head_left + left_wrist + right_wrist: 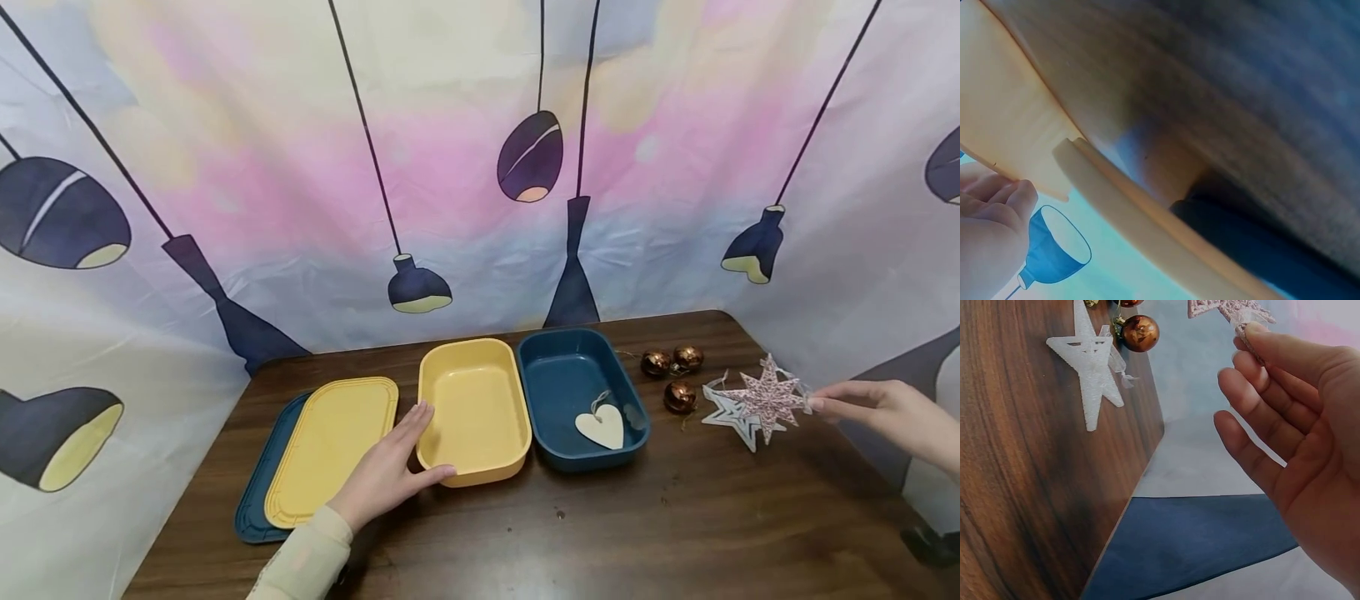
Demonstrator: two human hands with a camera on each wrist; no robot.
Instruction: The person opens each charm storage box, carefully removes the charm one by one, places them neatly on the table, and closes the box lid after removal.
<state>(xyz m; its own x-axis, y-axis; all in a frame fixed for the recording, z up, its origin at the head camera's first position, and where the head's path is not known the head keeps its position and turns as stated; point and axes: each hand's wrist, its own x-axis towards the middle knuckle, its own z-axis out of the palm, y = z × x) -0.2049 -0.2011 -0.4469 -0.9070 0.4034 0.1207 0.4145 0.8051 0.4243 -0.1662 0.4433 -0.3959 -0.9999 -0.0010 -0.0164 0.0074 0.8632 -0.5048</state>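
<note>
- A lamp-printed pastel fabric backdrop [262, 167] hangs behind the table.
- A dark brown wood-grain table [637, 533] bears everything else.
- A deep dark-teal rectangular box [551, 383] with rounded corners stands just beside a matching pale-yellow box [476, 408].
- A flat yellow rectangular lid [333, 450] lies over a dark-teal lid [258, 508], left of the boxes.
- The left hand [390, 475] rests at the yellow box's near left corner, thumb spread from the fingers. Light pressure should steady it; pushing hard could slide it.
- The right hand [892, 417] pinches the pink star between thumb and index finger, its other fingers loosely bent.
- That pink glittery openwork star [768, 396] is at the table's right side, raised above the white star. Its clear ribbon [1247, 315] shows at the pinch. Best to lift it straight up before any sideways move, so points and ribbon do not snag.
- A white openwork star [1088, 369] lies on the table; leave it undisturbed.
- A cream wooden-looking heart [603, 429] with a twine loop lies inside the teal box.
- Three shiny copper-brown balls [680, 397] sit near the stars; they could roll if brushed, so pass above them.
</note>
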